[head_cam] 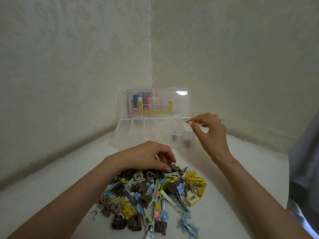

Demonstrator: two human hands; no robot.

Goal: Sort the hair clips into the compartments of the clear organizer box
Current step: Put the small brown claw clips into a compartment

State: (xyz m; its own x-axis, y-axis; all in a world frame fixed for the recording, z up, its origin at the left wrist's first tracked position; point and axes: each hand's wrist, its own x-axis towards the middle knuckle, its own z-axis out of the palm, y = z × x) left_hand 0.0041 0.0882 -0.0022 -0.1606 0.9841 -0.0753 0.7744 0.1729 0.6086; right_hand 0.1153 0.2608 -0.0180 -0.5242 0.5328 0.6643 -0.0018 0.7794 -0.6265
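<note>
The left hand [151, 157] curls onto the pile [151, 195], pinching a brown clip [174, 167] at its 12 o'clock edge. The right hand [208, 133] hovers over the 3 o'clock end of the box [138, 130], fingertips together; I cannot tell if they hold anything. The box lies open at 12 o'clock from the pile.

Box [124, 128]: one. Hands: two, left hand [148, 156], right hand [210, 133]. Ring [219, 120]: one. Clips [155, 192]: one heap, several dozen, too tangled for exact count.
</note>
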